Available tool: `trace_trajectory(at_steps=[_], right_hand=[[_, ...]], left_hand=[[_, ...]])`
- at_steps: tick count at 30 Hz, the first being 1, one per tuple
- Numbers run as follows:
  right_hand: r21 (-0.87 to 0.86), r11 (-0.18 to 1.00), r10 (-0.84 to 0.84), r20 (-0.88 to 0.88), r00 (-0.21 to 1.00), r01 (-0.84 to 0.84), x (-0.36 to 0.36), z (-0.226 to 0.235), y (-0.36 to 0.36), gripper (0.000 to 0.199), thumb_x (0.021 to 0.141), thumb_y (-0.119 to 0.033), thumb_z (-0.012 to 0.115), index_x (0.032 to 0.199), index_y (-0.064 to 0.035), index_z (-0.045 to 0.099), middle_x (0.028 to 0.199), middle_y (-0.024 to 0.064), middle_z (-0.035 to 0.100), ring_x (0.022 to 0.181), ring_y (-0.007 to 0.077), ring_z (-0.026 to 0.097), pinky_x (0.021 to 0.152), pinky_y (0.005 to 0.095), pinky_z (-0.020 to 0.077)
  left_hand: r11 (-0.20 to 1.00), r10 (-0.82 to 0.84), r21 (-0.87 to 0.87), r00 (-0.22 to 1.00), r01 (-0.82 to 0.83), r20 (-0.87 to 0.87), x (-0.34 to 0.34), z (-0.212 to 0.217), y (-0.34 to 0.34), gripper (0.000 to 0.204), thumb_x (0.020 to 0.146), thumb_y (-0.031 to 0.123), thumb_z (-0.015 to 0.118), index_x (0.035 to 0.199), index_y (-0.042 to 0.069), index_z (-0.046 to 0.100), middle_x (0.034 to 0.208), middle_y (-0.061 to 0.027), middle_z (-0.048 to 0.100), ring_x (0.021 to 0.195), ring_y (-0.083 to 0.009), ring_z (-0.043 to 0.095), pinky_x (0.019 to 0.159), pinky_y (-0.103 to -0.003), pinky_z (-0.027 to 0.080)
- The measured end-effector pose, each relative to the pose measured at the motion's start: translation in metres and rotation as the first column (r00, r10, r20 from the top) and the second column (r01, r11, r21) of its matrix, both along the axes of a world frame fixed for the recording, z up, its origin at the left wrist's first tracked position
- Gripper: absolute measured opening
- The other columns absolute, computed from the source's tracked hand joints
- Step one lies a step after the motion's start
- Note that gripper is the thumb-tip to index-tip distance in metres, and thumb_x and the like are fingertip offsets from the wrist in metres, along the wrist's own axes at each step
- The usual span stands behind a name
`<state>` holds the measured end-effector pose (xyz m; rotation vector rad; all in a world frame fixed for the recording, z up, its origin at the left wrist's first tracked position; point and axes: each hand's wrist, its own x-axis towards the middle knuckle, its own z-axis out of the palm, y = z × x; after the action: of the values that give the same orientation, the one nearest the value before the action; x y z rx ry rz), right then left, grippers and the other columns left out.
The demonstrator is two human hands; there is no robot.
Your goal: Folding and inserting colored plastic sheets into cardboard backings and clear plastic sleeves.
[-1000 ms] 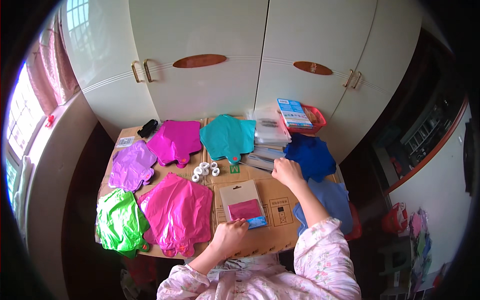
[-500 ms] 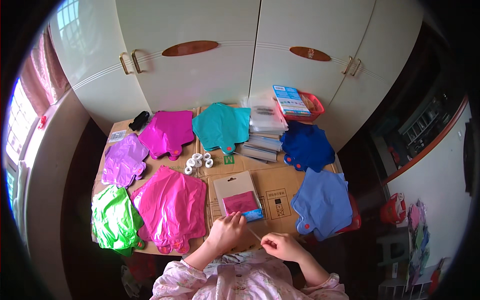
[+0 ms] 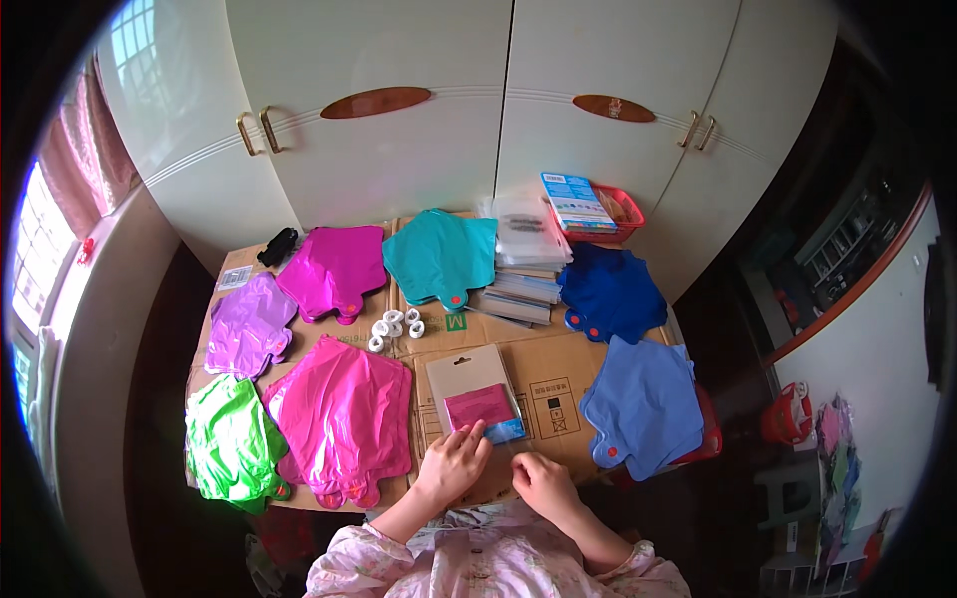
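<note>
A clear flat packet (image 3: 456, 373) with a card backing lies at the table's near middle. Inside it show a folded deep-pink piece (image 3: 478, 406) and a blue printed strip (image 3: 506, 431). My left hand (image 3: 456, 466) rests on the packet's near end, fingers stretched out over its lower edge. Just to the right, my right hand (image 3: 546, 484) is closed, knuckles up, beside the packet's near edge. Its fingertips are hidden, so what they hold, if anything, cannot be made out.
Stacks of shiny foil balloons ring the cardboard-covered table: pink (image 3: 344, 419), green (image 3: 234, 439), teal (image 3: 439, 259), dark blue (image 3: 613, 291), light blue (image 3: 643, 409). Several white ribbon rolls (image 3: 396, 324) sit mid-table. Behind stand piled packets (image 3: 523, 284) and a red basket (image 3: 623, 214).
My left hand's fingers have spread flatter over the packet's edge. My right hand has turned knuckles up and moved slightly left; the thin strip between the hands no longer shows.
</note>
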<state>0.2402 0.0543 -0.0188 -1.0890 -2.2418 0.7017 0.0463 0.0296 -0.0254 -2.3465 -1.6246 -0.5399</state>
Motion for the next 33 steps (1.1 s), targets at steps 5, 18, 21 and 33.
trace_trajectory(at_steps=[5, 18, 21, 33], right_hand=[[0.086, 0.99, -0.12, 0.094, 0.988, 0.112, -0.01, -0.004, 0.016, 0.01, 0.081, -0.009, 0.063, 0.09, -0.0065, 0.058, 0.077, 0.0121, 0.063, 0.069, 0.0333, 0.064, 0.06, 0.0426, 0.0519], [-0.016, 0.966, 0.25, 0.309, 0.918, -0.257, 0.017, 0.017, 0.026, 0.036, 0.08, -0.011, 0.067, 0.113, -0.0027, 0.057, 0.09, 0.0101, 0.057, 0.088, 0.0287, 0.062, 0.076, 0.0393, 0.0512], [0.061, 0.972, 0.201, 0.275, 0.94, -0.225, 0.011, 0.014, 0.032, 0.03, 0.078, -0.009, 0.069, 0.106, -0.0043, 0.062, 0.09, 0.0096, 0.057, 0.09, 0.0258, 0.061, 0.076, 0.038, 0.0512], [0.121, 0.955, 0.271, 0.012, 0.963, -0.27, 0.01, -0.016, 0.075, 0.031, 0.073, -0.01, 0.074, 0.104, -0.0063, 0.07, 0.117, 0.0096, 0.064, 0.115, 0.0231, 0.058, 0.097, 0.0339, 0.0466]], left_hand=[[0.999, -0.022, -0.023, 1.0, 0.022, -0.014, 0.001, 0.002, -0.002, 0.014, 0.079, 0.017, 0.057, 0.091, 0.009, 0.057, 0.122, -0.0096, 0.06, 0.1, -0.0221, 0.062, 0.076, -0.033, 0.053], [0.984, -0.084, -0.154, 0.996, 0.085, 0.007, -0.005, 0.012, 0.0, 0.021, 0.077, 0.016, 0.058, 0.097, 0.008, 0.057, 0.121, -0.0117, 0.057, 0.119, -0.038, 0.052, 0.081, -0.039, 0.056], [0.983, -0.092, -0.157, 0.996, 0.091, -0.001, -0.004, 0.012, -0.002, 0.021, 0.077, 0.015, 0.059, 0.097, 0.009, 0.058, 0.121, -0.0116, 0.056, 0.119, -0.0386, 0.052, 0.081, -0.039, 0.056], [0.971, -0.103, -0.208, 0.991, 0.12, 0.09, -0.005, 0.017, -0.001, 0.024, 0.07, 0.012, 0.063, 0.093, 0.006, 0.059, 0.119, -0.0115, 0.058, 0.121, -0.0421, 0.05, 0.088, -0.041, 0.053]])
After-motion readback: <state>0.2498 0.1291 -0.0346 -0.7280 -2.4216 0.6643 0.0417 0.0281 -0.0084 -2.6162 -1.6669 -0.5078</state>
